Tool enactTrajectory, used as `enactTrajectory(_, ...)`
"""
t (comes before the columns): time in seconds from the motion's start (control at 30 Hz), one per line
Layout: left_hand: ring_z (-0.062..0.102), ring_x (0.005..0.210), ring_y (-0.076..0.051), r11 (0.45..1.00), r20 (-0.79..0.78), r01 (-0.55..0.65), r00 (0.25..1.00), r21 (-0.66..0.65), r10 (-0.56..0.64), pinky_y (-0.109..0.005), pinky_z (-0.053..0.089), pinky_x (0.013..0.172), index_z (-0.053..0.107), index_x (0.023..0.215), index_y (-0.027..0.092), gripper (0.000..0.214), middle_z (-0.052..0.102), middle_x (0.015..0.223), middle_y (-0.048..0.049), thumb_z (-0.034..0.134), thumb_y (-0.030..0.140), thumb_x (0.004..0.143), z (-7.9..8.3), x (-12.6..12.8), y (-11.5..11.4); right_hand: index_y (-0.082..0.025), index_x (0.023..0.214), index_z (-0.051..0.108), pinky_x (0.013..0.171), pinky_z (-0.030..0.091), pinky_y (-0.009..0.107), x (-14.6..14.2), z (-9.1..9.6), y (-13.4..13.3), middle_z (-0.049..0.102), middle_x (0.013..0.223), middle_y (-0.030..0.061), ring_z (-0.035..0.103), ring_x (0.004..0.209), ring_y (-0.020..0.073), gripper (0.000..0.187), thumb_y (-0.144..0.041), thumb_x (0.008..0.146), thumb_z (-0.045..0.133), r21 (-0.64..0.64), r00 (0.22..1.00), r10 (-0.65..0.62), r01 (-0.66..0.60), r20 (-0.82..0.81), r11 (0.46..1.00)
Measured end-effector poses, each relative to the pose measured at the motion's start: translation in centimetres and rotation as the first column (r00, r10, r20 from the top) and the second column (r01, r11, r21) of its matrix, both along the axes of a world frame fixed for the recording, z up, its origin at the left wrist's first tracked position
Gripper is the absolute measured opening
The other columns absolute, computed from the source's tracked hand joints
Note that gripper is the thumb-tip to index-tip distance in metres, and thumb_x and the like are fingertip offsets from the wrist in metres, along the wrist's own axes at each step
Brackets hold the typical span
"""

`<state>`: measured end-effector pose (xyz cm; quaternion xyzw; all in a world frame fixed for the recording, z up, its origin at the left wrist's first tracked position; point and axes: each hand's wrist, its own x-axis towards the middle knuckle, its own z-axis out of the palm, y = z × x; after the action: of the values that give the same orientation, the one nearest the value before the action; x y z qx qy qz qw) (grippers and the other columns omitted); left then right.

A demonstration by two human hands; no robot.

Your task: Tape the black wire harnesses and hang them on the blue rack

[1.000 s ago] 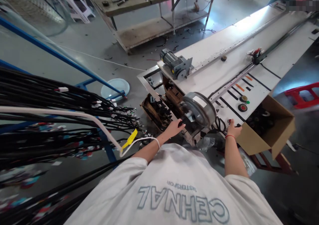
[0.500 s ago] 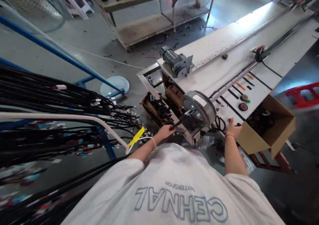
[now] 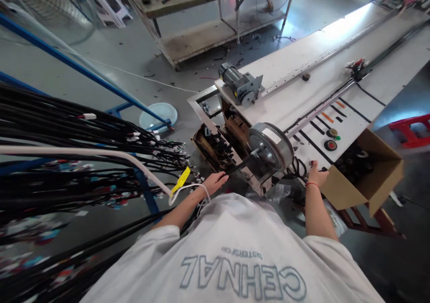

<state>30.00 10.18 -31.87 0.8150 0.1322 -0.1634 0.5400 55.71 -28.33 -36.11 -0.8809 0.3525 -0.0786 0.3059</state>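
A round grey motor (image 3: pixel 271 144) lies on the near end of a long white conveyor table (image 3: pixel 295 92). A black cable (image 3: pixel 239 166) runs from the motor's shaft side down to my left hand (image 3: pixel 215 182), whose fingers are closed on it. My right hand (image 3: pixel 316 175) rests curled on the table's near edge beside a bundle of black cables (image 3: pixel 297 166); its fingers are bent over something I cannot make out. A red band sits on my right wrist.
A rack of black wire harnesses (image 3: pixel 83 151) fills the left. An open cardboard box (image 3: pixel 369 177) with dark parts stands right of my right hand. A grey gear motor (image 3: pixel 240 86) sits on the table. A wooden workbench (image 3: pixel 201 16) stands behind. A red stool (image 3: pixel 410 130) is far right.
My left hand has drawn back from the motor toward the lower left, pulling the black cable out longer. My right hand has stayed at the table edge.
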Motion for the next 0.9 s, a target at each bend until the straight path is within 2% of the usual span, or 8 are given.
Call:
enactTrajectory(0.3,0.053,0.064,-0.016,0.998,0.099,0.018,0.995,0.062,-0.024,-0.026,0.042,0.060,0.046,0.073,0.021,0.042,0.051,0.063,0.0007,0.035,0.057,0.091,0.2,4.2,-2.4,-0.009,0.123,0.049,0.101,0.042,0.048,-0.3,0.4,0.1,0.056,0.127,0.0258,0.054,0.118,0.0374,0.067,-0.059,0.081,0.063,0.004,1.000,0.017,-0.017,-0.025,1.000)
enactTrajectory(0.53,0.054,0.067,-0.016,0.997,0.161,0.021,0.986,0.074,-0.032,-0.027,0.042,0.064,0.053,0.076,0.018,0.040,0.056,0.066,-0.0005,0.037,0.049,0.095,-0.1,7.3,-4.2,-0.010,0.123,0.050,0.100,0.042,0.049,-0.2,0.2,0.1,0.056,0.126,0.0251,0.054,0.118,0.0383,0.068,-0.061,0.080,0.063,-0.002,1.000,0.006,-0.006,-0.020,1.000)
enactTrajectory(0.67,0.053,0.066,-0.017,0.991,0.186,0.008,0.982,0.134,-0.032,-0.028,0.041,0.066,0.053,0.074,0.018,0.036,0.056,0.066,-0.0006,0.042,0.047,0.093,-0.1,8.9,-4.8,-0.010,0.123,0.051,0.100,0.042,0.048,-0.3,0.5,0.3,0.056,0.127,0.0241,0.053,0.118,0.0384,0.067,-0.062,0.081,0.062,-0.010,0.999,0.005,-0.005,-0.033,1.000)
enactTrajectory(0.8,0.053,0.066,-0.017,0.986,0.196,0.011,0.980,0.165,-0.044,-0.027,0.040,0.064,0.055,0.074,0.017,0.034,0.059,0.069,-0.0015,0.052,0.048,0.088,-0.1,9.6,-5.2,-0.009,0.126,0.049,0.102,0.040,0.049,-0.3,0.4,0.3,0.054,0.130,0.0253,0.051,0.121,0.0385,0.069,-0.063,0.083,0.059,-0.024,0.999,0.013,-0.014,-0.034,1.000)
enactTrajectory(0.9,0.053,0.066,-0.016,0.986,0.179,0.046,0.981,0.157,-0.075,-0.026,0.040,0.063,0.057,0.075,0.016,0.029,0.059,0.068,-0.0005,0.056,0.043,0.085,-0.8,9.0,-4.9,-0.009,0.127,0.047,0.102,0.039,0.050,-0.3,0.2,0.2,0.052,0.131,0.0262,0.051,0.121,0.0385,0.070,-0.063,0.084,0.057,-0.028,0.999,0.015,-0.016,-0.035,0.999)
